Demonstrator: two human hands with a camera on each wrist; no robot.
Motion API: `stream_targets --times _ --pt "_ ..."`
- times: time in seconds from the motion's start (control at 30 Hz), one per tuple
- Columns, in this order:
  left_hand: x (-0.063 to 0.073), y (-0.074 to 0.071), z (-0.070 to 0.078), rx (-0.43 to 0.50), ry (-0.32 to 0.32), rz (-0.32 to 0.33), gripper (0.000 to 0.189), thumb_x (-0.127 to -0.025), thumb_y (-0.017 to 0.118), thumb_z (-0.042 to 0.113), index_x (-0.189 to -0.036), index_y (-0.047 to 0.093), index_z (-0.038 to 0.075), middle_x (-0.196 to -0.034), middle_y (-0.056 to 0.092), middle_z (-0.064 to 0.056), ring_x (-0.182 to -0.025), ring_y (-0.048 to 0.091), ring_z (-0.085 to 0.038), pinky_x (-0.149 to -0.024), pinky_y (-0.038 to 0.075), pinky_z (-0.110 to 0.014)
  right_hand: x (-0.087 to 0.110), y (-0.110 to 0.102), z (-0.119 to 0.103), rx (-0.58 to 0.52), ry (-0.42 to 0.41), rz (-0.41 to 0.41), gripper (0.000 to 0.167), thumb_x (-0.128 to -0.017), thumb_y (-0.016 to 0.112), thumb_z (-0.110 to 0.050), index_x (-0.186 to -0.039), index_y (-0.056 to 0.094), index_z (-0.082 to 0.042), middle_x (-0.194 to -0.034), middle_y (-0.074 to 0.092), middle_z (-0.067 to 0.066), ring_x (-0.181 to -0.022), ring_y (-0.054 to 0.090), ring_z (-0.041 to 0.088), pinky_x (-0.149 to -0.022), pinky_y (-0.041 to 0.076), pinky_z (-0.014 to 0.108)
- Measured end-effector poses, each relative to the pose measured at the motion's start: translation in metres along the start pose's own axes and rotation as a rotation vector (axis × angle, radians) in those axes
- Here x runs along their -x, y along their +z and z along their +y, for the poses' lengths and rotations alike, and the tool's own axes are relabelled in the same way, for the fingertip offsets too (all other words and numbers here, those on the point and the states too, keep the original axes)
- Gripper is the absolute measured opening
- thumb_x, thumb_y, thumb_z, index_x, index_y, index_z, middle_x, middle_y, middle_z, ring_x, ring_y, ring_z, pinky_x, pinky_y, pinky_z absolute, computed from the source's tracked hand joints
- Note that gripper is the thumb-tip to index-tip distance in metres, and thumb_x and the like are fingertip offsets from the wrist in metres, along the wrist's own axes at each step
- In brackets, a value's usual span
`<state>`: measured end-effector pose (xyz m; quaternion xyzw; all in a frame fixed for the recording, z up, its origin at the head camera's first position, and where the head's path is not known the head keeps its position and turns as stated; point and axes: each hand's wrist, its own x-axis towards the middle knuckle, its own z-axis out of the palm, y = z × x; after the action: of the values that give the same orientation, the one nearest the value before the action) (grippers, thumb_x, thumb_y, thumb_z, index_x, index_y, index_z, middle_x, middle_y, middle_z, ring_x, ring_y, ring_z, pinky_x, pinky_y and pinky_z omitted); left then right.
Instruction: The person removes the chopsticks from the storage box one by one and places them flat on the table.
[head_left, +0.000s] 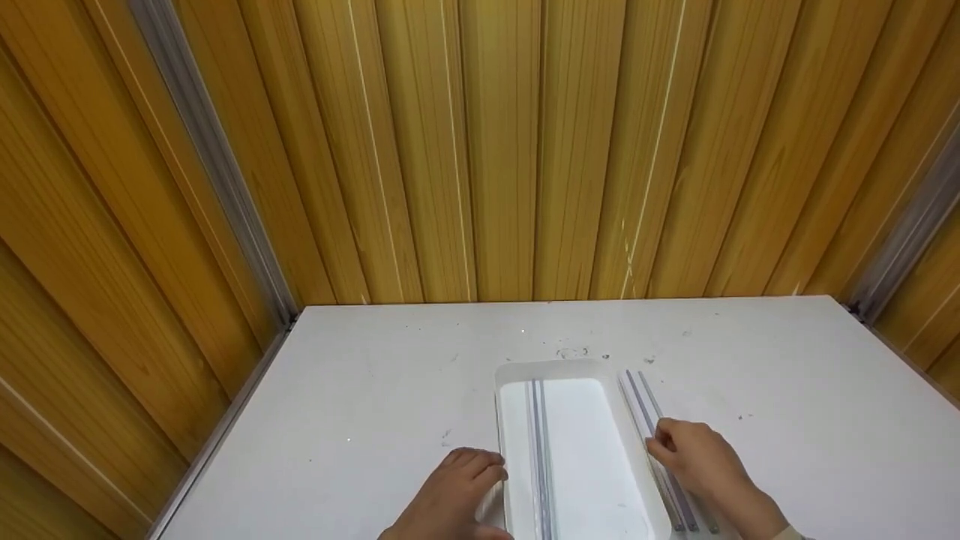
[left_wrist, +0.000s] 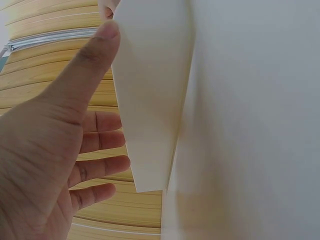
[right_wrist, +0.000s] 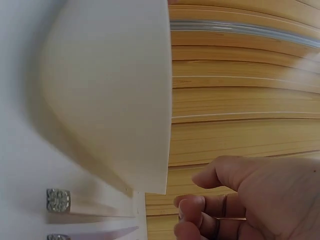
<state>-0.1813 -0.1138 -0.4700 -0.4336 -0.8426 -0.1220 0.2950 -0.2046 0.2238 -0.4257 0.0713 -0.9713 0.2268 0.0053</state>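
Note:
A long white tray (head_left: 553, 369) stands on the white table, with a few slim, pale sticks (head_left: 538, 442) lying lengthwise along its left half. My left hand (head_left: 457, 491) is at the tray's left side, fingertips right at the rim; in the left wrist view its thumb and fingers are extended beside the tray wall (left_wrist: 150, 105). To the right of the tray lie several more slim grey and lilac sticks (head_left: 640, 394). Over these hovers my right hand (head_left: 701, 454), fingers loosely bent and nothing between them. One stick's square, speckled end (right_wrist: 59, 200) shows in the right wrist view.
The white table (head_left: 360, 390) has small dark marks and scuffs. Yellow wood-look panels (head_left: 502, 150) rise behind it and at both sides, with grey metal posts (head_left: 217, 157) in the corners.

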Motion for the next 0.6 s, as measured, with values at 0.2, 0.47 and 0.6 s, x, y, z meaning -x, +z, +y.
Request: stream_targets --times 0.2,0.47,0.6 --pt "0.001 -0.001 0.001 -0.005 -0.015 -0.006 0.067 -0.065 0.067 0.071 -0.100 0.061 0.014 -0.109 0.064 0.002 -0.102 0.059 -0.011 -0.091 0.049 -0.028 0.000 0.003 -0.009 -0.012 -0.021 0.010 0.019 -0.090 0.062 -0.019 -0.072 0.057 -0.013 -0.057 0.046 -0.005 -0.049 0.039 0.007 -0.044 0.029 0.016" --pt "0.001 -0.001 0.003 0.033 -0.040 -0.033 0.069 -0.063 0.069 0.071 -0.100 0.061 0.014 -0.110 0.064 0.002 -0.103 0.059 -0.011 -0.093 0.049 -0.029 -0.003 0.010 -0.022 -0.026 -0.036 0.023 0.018 -0.089 0.062 -0.019 -0.072 0.059 -0.013 -0.057 0.048 -0.006 -0.050 0.040 0.008 -0.045 0.030 0.018" --pt "0.000 -0.002 0.002 0.000 -0.025 -0.022 0.070 -0.060 0.071 0.071 -0.100 0.061 0.014 -0.109 0.064 0.002 -0.103 0.059 -0.011 -0.093 0.049 -0.028 -0.004 0.013 -0.028 -0.037 -0.056 0.007 0.019 -0.089 0.063 -0.018 -0.072 0.059 -0.014 -0.056 0.046 -0.006 -0.050 0.039 0.007 -0.044 0.029 0.017"
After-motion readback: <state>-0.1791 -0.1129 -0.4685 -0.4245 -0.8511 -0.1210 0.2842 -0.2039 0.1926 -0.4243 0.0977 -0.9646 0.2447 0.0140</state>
